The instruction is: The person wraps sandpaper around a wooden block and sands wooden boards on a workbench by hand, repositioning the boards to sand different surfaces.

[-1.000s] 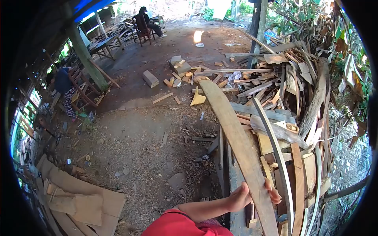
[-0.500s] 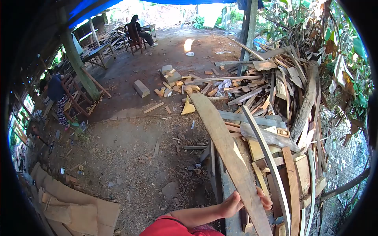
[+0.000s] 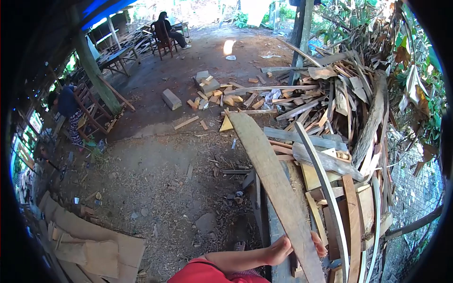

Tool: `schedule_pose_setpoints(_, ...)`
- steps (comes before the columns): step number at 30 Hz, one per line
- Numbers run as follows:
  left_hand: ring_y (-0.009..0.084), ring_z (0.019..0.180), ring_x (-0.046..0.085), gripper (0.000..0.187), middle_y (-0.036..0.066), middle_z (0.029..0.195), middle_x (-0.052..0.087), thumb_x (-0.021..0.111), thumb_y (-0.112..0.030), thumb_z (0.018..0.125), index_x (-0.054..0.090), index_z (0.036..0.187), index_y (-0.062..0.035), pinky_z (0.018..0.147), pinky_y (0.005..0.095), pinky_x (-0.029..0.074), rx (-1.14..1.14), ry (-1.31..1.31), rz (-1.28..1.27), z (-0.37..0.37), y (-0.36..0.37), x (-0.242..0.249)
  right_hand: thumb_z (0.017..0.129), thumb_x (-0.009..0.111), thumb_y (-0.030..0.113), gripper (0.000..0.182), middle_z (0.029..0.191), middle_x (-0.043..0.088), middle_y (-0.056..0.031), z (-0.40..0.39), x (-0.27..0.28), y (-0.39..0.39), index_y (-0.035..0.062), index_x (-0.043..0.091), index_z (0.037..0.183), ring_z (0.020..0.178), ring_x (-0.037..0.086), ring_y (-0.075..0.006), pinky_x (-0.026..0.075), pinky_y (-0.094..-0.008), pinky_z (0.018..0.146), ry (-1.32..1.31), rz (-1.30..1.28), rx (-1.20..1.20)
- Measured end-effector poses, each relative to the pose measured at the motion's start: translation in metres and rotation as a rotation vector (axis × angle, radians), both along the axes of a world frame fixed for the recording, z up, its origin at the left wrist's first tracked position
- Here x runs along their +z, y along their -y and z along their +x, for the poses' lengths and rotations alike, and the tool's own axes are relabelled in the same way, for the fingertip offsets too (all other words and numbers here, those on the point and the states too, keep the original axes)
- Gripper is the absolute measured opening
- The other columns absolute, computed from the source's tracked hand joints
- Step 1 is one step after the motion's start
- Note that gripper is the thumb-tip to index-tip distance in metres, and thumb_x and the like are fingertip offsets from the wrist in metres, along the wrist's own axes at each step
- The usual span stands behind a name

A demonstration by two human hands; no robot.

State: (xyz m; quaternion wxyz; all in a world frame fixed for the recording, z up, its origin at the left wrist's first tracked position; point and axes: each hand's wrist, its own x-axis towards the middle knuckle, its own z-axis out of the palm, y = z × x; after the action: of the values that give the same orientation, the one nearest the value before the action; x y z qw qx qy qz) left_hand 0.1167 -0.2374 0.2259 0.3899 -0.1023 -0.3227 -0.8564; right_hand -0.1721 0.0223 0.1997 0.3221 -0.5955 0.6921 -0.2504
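Note:
A long, slightly curved wooden board (image 3: pixel 271 177) slants from the lower right up to its narrow far end near the middle of the view. My left hand (image 3: pixel 281 251) grips it near its lower end, with the thumb at the left edge and fingertips showing past the right edge. The palm is hidden beneath the board. A red sleeve covers the upper part of that arm. My right hand does not show. Just right of the held board, a thin curved strip (image 3: pixel 325 195) and a reddish-brown board (image 3: pixel 352 221) lie over other planks.
A large scrap-wood pile (image 3: pixel 347 94) fills the right side. Offcuts (image 3: pixel 231 100) and a block (image 3: pixel 171 99) lie ahead. One person (image 3: pixel 165 33) sits far back; another (image 3: pixel 68 108) bends by a chair at left. A post (image 3: pixel 99 70) stands nearby. Flat sheets (image 3: pixel 101 257) lie lower left.
The view has shifted slightly, so the background ahead sits a little higher and further right. The board and my left hand stay nearly in place, with the grip unchanged.

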Motion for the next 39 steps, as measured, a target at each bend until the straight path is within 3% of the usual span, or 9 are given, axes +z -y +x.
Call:
schedule_pose_setpoints(11, 0.0264, 0.108, 0.055, 0.074, 0.015, 0.109, 0.056, 0.035, -0.067, 0.085, 0.04, 0.118, -0.0009, 0.096, 0.0412, 0.04, 0.037, 0.043, 0.097, -0.018, 0.017, -0.016, 0.066, 0.078, 0.003, 0.054, 0.075, 0.05, -0.0027, 0.014, -0.01, -0.04, 0.006, 0.06, 0.117, 0.062, 0.049, -0.0094, 0.041, -0.0237, 0.053, 0.001, 0.122, -0.095)
schedule_pose_setpoints(18, 0.0278, 0.096, 0.059, 0.063, 0.012, 0.099, 0.056, 0.036, -0.062, 0.087, 0.043, 0.11, -0.0038, 0.091, 0.0459, 0.043, 0.175, 0.177, 0.26, -0.027, 0.024, -0.024, 0.055, 0.085, 0.028, 0.071, 0.071, 0.055, -0.0054, 0.021, 0.005, 0.005, -0.0023, 0.059, 0.113, 0.067, 0.052, -0.0133, 0.042, -0.0265, 0.062, 0.002, 0.141, -0.08)
schedule_pose_setpoints(19, 0.0282, 0.095, 0.059, 0.061, 0.011, 0.096, 0.056, 0.036, -0.06, 0.088, 0.043, 0.109, -0.0037, 0.089, 0.0457, 0.044, 0.177, 0.193, 0.277, -0.027, 0.026, -0.026, 0.053, 0.086, 0.03, 0.072, 0.07, 0.057, -0.0084, 0.018, -0.005, 0.001, -0.0024, 0.061, 0.112, 0.064, 0.052, -0.0186, 0.04, -0.03, 0.057, 0.037, 0.107, -0.112)
schedule_pose_setpoints(20, 0.03, 0.091, 0.058, 0.062, 0.008, 0.088, 0.056, 0.036, -0.067, 0.083, 0.048, 0.1, -0.0083, 0.087, 0.0472, 0.043, 0.24, 0.334, 0.248, -0.027, 0.027, -0.019, 0.055, 0.085, 0.027, 0.069, 0.077, 0.062, -0.0102, 0.023, 0.005, 0.008, -0.0009, 0.061, 0.113, 0.069, 0.057, -0.0193, 0.044, -0.0302, 0.062, 0.044, 0.16, -0.12)
schedule_pose_setpoints(25, 0.0184, 0.071, 0.057, 0.043, 0.002, 0.075, 0.052, 0.044, -0.05, 0.091, 0.052, 0.088, -0.0086, 0.074, 0.04, 0.049, 0.404, 0.573, 0.388, -0.033, 0.041, -0.023, 0.068, 0.077, 0.014, 0.052, 0.086, 0.068, -0.0148, 0.025, -0.007, 0.011, -0.0011, 0.059, 0.115, 0.08, 0.066, -0.0205, 0.049, -0.0305, 0.075, 0.222, 0.202, -0.265)
schedule_pose_setpoints(26, 0.0184, 0.071, 0.057, 0.043, 0.002, 0.075, 0.052, 0.044, -0.05, 0.091, 0.052, 0.088, -0.0086, 0.074, 0.04, 0.049, 0.398, 0.578, 0.385, -0.034, 0.042, -0.017, 0.07, 0.075, 0.013, 0.05, 0.085, 0.068, -0.0162, 0.025, -0.004, 0.015, -0.0008, 0.059, 0.115, 0.079, 0.066, -0.0204, 0.049, -0.0306, 0.075, 0.098, 0.207, -0.247)
schedule_pose_setpoints(28, 0.0125, 0.096, 0.052, 0.044, 0.003, 0.098, 0.054, 0.054, -0.049, 0.088, 0.05, 0.099, -0.0063, 0.084, 0.0332, 0.042, 0.42, 0.654, 0.424, -0.036, 0.041, -0.005, 0.07, 0.075, 0.013, 0.048, 0.083, 0.067, -0.0171, 0.028, 0.001, 0.023, -0.0005, 0.06, 0.113, 0.076, 0.066, -0.0213, 0.049, -0.031, 0.072, 0.114, 0.115, -0.265)
schedule_pose_setpoints(34, 0.0167, 0.102, 0.05, 0.048, 0.006, 0.114, 0.05, 0.046, -0.044, 0.094, 0.041, 0.123, -0.0065, 0.087, 0.0339, 0.039, 0.385, 0.752, 0.38, -0.036, 0.044, -0.009, 0.066, 0.079, 0.024, 0.054, 0.081, 0.065, -0.0156, 0.019, -0.005, 0.027, 0.0011, 0.061, 0.112, 0.074, 0.063, -0.0295, 0.049, -0.0355, 0.07, -0.195, -0.016, -0.232)
schedule_pose_setpoints(39, 0.0198, 0.099, 0.053, 0.04, 0.009, 0.109, 0.053, 0.046, -0.038, 0.094, 0.045, 0.117, -0.0051, 0.087, 0.0373, 0.04, 0.388, 0.857, 0.301, -0.038, 0.043, -0.009, 0.063, 0.078, 0.029, 0.069, 0.089, 0.059, -0.0122, 0.023, -0.008, 0.031, 0.0061, 0.053, 0.123, 0.079, 0.06, -0.0302, 0.048, -0.0386, 0.071, -0.307, 0.004, -0.158)
